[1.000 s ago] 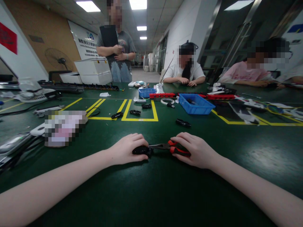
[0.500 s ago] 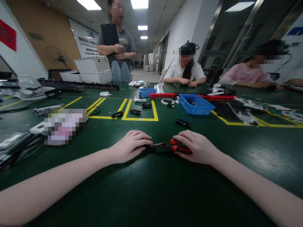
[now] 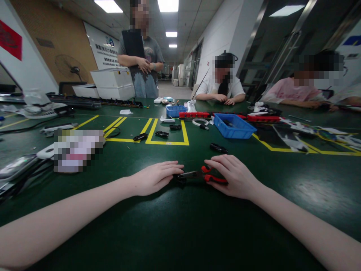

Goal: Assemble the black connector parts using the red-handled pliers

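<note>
My right hand [image 3: 235, 176] is closed round the red and black handles of a pair of needle-nose pliers [image 3: 194, 174], whose jaws point left. At their tip is a small black part [image 3: 179, 177], pinched between the fingers of my left hand [image 3: 158, 177]. The fingers hide most of that part, so its exact kind cannot be made out. Both hands are low over the green table [image 3: 180, 222]. Just beyond my right hand lies a black connector-like piece [image 3: 218, 148]. Similar black pieces [image 3: 161, 134] lie around the yellow-taped square farther off.
A blue bin [image 3: 234, 128] stands beyond my right hand, with a smaller blue bin [image 3: 176, 110] farther back. Red strips [image 3: 194, 114] and a coiled white cable [image 3: 200, 122] lie nearby. Power strips and cables crowd the left. Several people are around the table.
My left fingers have straightened slightly and shifted a little at the black part. The pliers' jaws have moved slightly left, and more of the black part shows below the tip.
</note>
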Action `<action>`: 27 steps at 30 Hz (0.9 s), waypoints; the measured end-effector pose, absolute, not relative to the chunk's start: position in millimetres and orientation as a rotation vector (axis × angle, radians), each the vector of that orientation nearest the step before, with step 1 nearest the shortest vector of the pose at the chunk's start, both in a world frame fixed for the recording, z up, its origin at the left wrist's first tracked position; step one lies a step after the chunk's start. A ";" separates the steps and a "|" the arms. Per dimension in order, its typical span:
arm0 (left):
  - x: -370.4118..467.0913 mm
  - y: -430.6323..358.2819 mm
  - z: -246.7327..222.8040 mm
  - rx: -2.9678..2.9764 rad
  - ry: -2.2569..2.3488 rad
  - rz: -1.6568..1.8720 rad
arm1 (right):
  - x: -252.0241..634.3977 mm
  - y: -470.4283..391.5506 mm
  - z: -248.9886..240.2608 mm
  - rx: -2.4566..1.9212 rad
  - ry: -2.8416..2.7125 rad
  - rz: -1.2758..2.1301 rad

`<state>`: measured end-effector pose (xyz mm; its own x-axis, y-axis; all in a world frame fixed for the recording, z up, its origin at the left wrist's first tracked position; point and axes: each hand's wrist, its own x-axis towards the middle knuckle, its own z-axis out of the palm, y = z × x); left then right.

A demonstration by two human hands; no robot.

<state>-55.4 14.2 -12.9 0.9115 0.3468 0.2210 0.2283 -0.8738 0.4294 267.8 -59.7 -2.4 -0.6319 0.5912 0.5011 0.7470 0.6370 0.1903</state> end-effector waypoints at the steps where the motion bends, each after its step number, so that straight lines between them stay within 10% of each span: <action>1: -55.2 14.0 -12.7 2.676 0.416 0.397 | 266.8 -60.1 -2.5 -1.069 -2.457 -0.520; 27: -54.7 15.5 -12.3 2.631 0.371 0.353 | 260.4 -64.9 -1.7 -1.093 -2.465 -0.379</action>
